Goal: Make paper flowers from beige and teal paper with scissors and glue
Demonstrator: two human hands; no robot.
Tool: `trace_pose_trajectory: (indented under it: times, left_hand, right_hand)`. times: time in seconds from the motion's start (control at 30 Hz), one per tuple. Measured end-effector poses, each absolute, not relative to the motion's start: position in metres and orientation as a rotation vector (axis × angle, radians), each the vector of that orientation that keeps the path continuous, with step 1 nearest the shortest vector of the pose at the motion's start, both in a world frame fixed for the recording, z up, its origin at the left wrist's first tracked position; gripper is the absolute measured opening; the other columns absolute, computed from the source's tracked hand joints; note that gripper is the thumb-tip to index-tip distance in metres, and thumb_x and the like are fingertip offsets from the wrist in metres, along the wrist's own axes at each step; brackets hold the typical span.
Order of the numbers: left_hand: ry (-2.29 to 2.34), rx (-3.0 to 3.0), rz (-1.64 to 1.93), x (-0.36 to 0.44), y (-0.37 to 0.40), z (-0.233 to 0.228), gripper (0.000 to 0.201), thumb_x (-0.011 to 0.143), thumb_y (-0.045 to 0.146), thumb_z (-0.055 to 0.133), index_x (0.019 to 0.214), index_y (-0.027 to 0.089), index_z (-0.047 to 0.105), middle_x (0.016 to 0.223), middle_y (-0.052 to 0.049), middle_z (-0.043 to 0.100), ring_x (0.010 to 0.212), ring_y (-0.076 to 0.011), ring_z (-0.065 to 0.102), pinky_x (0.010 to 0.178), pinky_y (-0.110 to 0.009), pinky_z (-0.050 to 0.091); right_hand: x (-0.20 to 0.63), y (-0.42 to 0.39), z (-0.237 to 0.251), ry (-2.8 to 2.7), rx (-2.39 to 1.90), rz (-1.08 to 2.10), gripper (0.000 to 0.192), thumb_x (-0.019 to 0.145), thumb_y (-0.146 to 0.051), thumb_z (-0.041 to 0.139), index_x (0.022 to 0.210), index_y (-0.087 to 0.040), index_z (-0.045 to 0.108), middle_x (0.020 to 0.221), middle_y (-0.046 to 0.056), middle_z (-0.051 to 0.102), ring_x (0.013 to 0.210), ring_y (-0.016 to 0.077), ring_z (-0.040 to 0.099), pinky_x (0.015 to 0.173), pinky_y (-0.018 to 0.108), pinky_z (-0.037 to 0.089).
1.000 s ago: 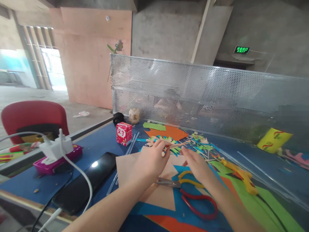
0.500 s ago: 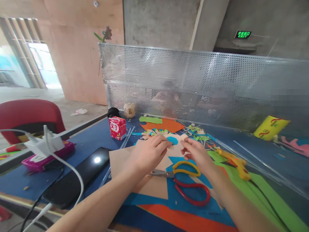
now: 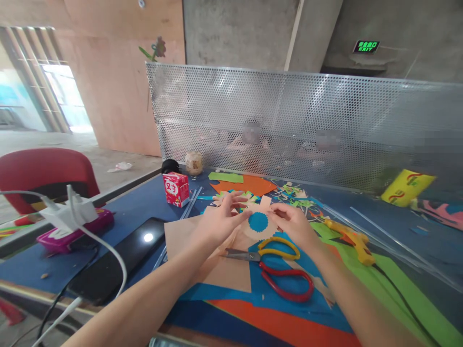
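Observation:
A beige paper disc [image 3: 256,236] with a scalloped rim is tilted up between my hands. At its centre sits a smaller blue scalloped circle [image 3: 258,222], and a beige paper tab [image 3: 265,202] stands up at its top edge. My right hand [image 3: 293,222] pinches the disc at its right side. My left hand [image 3: 227,217] has its fingers spread, with the thumb tip at the disc's upper left edge. Scissors [image 3: 258,255] with one yellow and one red handle lie below, blades partly apart, on beige card [image 3: 224,277] and blue sheets [image 3: 262,286].
A yellow glue gun [image 3: 356,241] lies on green sheets [image 3: 390,284] at right. Paper scraps [image 3: 296,197] and an orange sheet [image 3: 249,184] are behind. A red box [image 3: 176,189], phone [image 3: 119,260] and power strip [image 3: 75,229] are at left. A perforated metal screen [image 3: 282,120] bounds the back.
The disc has turned so its blue circle faces me more fully. My left hand's fingers have opened and lifted off it. My right hand has come closer in at its right side.

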State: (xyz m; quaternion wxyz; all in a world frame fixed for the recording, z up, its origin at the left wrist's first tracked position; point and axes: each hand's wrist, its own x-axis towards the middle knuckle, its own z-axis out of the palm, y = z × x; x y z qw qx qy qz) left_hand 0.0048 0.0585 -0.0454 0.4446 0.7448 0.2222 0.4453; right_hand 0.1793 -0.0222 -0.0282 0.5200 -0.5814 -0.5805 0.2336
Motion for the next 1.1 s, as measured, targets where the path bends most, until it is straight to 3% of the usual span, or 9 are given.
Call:
trace_pose_trajectory:
  times: [0.13, 0.33, 0.43, 0.6, 0.73, 0.87, 1.1]
  left_hand:
    - [0.44, 1.719, 1.016, 0.008, 0.061, -0.046, 0.045, 0.075, 0.028, 0.065, 0.117, 0.02, 0.048, 0.104, -0.009, 0.062, 0.101, -0.0202, 0.057, 0.086, -0.037, 0.045]
    - [0.506, 2.022, 1.012, 0.005, 0.06, -0.043, 0.049, 0.077, 0.026, 0.062, 0.122, 0.025, 0.044, 0.1, -0.005, 0.063, 0.086, -0.0159, 0.059, 0.078, -0.032, 0.048]
    - [0.524, 2.259, 1.059, 0.0, 0.057, -0.038, 0.052, 0.077, 0.022, 0.06, 0.125, 0.026, 0.04, 0.099, -0.003, 0.063, 0.085, -0.0155, 0.059, 0.079, -0.031, 0.047]
    - [0.295, 2.665, 1.369, -0.006, 0.052, -0.033, 0.039, 0.081, 0.011, 0.05, 0.117, 0.024, 0.044, 0.103, -0.006, 0.062, 0.102, -0.0201, 0.053, 0.086, -0.037, 0.044]
    - [0.01, 2.816, 1.619, -0.005, 0.052, -0.035, 0.043, 0.081, 0.006, 0.047, 0.12, 0.022, 0.04, 0.099, -0.007, 0.062, 0.099, -0.0195, 0.053, 0.084, -0.036, 0.044]
    - [-0.04, 2.809, 1.669, -0.004, 0.054, -0.037, 0.046, 0.079, 0.003, 0.047, 0.121, 0.02, 0.039, 0.095, -0.007, 0.062, 0.096, -0.0187, 0.053, 0.083, -0.035, 0.043]
    - [-0.08, 2.758, 1.668, -0.005, 0.053, -0.036, 0.044, 0.08, 0.007, 0.047, 0.122, 0.02, 0.04, 0.094, -0.007, 0.062, 0.094, -0.0188, 0.053, 0.082, -0.035, 0.042]
  right_hand:
    - [0.177, -0.022, -0.031, -1.463, -1.398, 0.538, 0.021, 0.07, -0.039, 0.058, 0.074, -0.019, 0.061, 0.063, 0.0, 0.055, 0.053, 0.0125, 0.047, 0.045, 0.025, 0.038]
    - [0.178, -0.023, -0.033, -1.553, -1.352, 0.459, 0.016, 0.075, -0.035, 0.057, 0.074, -0.02, 0.061, 0.072, 0.002, 0.057, 0.064, 0.0148, 0.054, 0.053, 0.026, 0.045]
    - [0.178, -0.026, -0.031, -1.746, -1.288, 0.171, 0.016, 0.082, -0.031, 0.052, 0.077, -0.02, 0.064, 0.079, 0.004, 0.056, 0.064, 0.0138, 0.053, 0.053, 0.025, 0.045]
    - [0.178, -0.037, -0.03, -1.979, -1.237, -0.475, 0.022, 0.089, -0.025, 0.045, 0.091, -0.022, 0.066, 0.079, 0.005, 0.06, 0.061, 0.0138, 0.055, 0.056, 0.027, 0.047]
    - [0.173, -0.045, -0.028, -2.007, -1.108, -0.642, 0.018, 0.089, -0.023, 0.045, 0.096, -0.023, 0.061, 0.081, 0.004, 0.066, 0.073, 0.0162, 0.061, 0.062, 0.027, 0.05]
    - [0.163, -0.051, -0.018, -2.136, -0.919, -0.853, 0.022, 0.088, -0.014, 0.042, 0.091, -0.022, 0.062, 0.081, 0.004, 0.069, 0.075, 0.0165, 0.063, 0.065, 0.028, 0.05]
    - [0.164, -0.052, -0.017, -2.113, -0.923, -1.029, 0.023, 0.089, -0.014, 0.041, 0.086, -0.023, 0.062, 0.082, 0.003, 0.068, 0.08, 0.0151, 0.063, 0.071, 0.027, 0.051]
